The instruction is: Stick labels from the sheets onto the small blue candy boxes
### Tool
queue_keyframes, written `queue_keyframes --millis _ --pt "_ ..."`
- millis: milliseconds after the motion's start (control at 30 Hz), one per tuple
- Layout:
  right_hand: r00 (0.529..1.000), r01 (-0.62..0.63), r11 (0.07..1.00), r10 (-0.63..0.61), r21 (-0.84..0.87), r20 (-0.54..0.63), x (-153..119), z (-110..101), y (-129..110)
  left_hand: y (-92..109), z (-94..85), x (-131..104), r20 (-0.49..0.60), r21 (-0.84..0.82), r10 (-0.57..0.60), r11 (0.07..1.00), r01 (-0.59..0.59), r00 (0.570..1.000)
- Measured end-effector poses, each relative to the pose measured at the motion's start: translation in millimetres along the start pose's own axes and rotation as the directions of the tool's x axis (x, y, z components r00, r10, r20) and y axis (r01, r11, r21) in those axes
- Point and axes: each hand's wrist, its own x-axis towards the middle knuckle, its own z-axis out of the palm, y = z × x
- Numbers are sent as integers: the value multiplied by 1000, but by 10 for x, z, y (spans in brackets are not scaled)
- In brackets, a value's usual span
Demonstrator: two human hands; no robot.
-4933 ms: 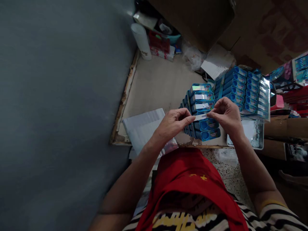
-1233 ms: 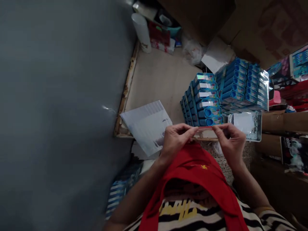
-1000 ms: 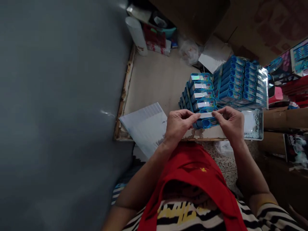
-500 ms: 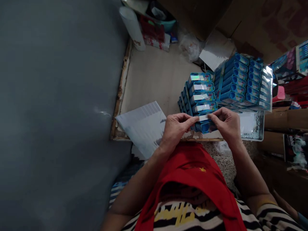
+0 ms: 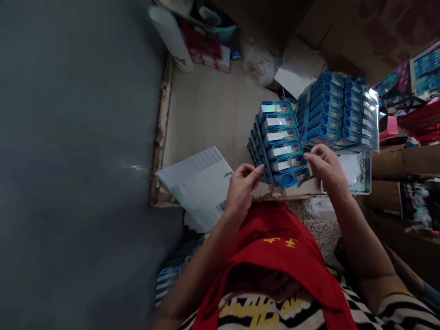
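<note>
A stack of blue boxes (image 5: pixel 288 151) stands at the table's front edge, bound by a blue strap. Each upper box end carries a white sticker strip (image 5: pixel 287 164), while the lowest box end (image 5: pixel 292 178) shows bare print and a round blue hole. My left hand (image 5: pixel 240 185) is beside the stack's left side, fingers loosely curled and nothing visible in them. At the stack's right, my right hand (image 5: pixel 326 167) has thumb and forefinger a little apart, also with nothing visible in it. A sheaf of white sticker sheets (image 5: pixel 202 183) lies left of my left hand, overhanging the edge.
Behind on the right stands a larger block of blue boxes (image 5: pixel 330 107), partly in clear plastic. A clear tray (image 5: pixel 357 174) lies beneath its front. A white roll (image 5: pixel 172 39), a red-and-white pack (image 5: pixel 213 57) and a plastic bag (image 5: pixel 259 64) sit at the back.
My hands have let go of the white strip, which now lies on the second-lowest box end. The left hand has drawn off leftward, the right hand away from the box end. The view has shifted slightly.
</note>
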Motion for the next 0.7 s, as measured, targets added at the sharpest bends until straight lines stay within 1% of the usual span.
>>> queue_keyframes --millis 33,67,100,133,167,233,267,300,333,400,467,567,600,633,700 --pt "998 50 998 -51 -22 -43 -63 -21 -43 48 -25 -97 -61 16 66 998 -65 996" --pt "993 93 995 -95 -32 -64 -134 -38 -92 108 -43 -213 -95 41 124 992 -121 988" --pt "990 123 992 -124 -26 -63 -211 -45 -144 176 -51 -340 -90 70 165 985 -159 982" --pt "989 141 990 -141 -9 -46 -288 -42 -196 246 -49 -469 -40 99 182 979 -177 983" --pt "989 149 989 -148 11 -18 -364 -28 -246 314 -36 -588 43 122 173 977 -177 984" --pt "988 150 988 -152 41 37 -498 21 -326 421 17 -772 219 150 122 976 -157 968" --pt "987 148 988 -151 48 58 -553 49 -353 454 50 -832 271 155 109 976 -155 957" --pt "986 144 988 -148 51 74 -597 73 -371 472 82 -871 290 157 110 974 -161 951" --pt "985 140 989 -144 52 90 -632 90 -380 476 108 -892 279 156 123 973 -172 952" --pt "983 136 988 -144 74 117 -673 94 -374 458 129 -903 209 154 159 969 -193 965" --pt "977 133 984 -151 121 153 -686 60 -341 433 100 -892 165 167 168 966 -195 972" --pt "963 87 977 -132 193 233 -691 -23 -246 439 -2 -866 196 208 156 958 -196 968" --pt "963 68 976 -119 207 241 -696 -46 -205 456 -36 -856 213 227 154 953 -202 965" --pt "967 55 975 -106 217 231 -704 -63 -160 480 -63 -843 231 246 150 947 -207 961" --pt "982 50 973 -89 223 169 -722 -75 -72 533 -93 -807 267 287 127 936 -205 955"
